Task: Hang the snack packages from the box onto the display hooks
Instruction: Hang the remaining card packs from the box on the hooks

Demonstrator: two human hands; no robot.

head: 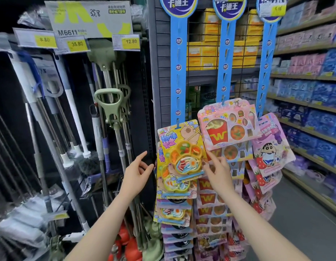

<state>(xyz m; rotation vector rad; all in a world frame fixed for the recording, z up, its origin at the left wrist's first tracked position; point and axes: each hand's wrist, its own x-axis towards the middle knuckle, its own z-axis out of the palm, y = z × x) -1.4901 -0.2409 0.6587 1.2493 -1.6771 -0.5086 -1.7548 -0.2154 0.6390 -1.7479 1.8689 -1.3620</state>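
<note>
The yellow snack pack [182, 147] hung on the left blue strip [178, 76], on top of a stack of similar packs. The right hand [219, 170], at its 3 o'clock, had relaxed fingers and touched the pink fries pack [229, 127] with the forefinger. The left hand [138, 172], at 9 o'clock, was loosely spread and held nothing. Mops [107, 113] stood further left.

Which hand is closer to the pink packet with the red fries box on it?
Right. The right hand reaches up just under the pink snack packet with the red fries box, fingertip at its bottom edge. The left hand hangs apart, beyond the yellow paw-tray packet.
</note>
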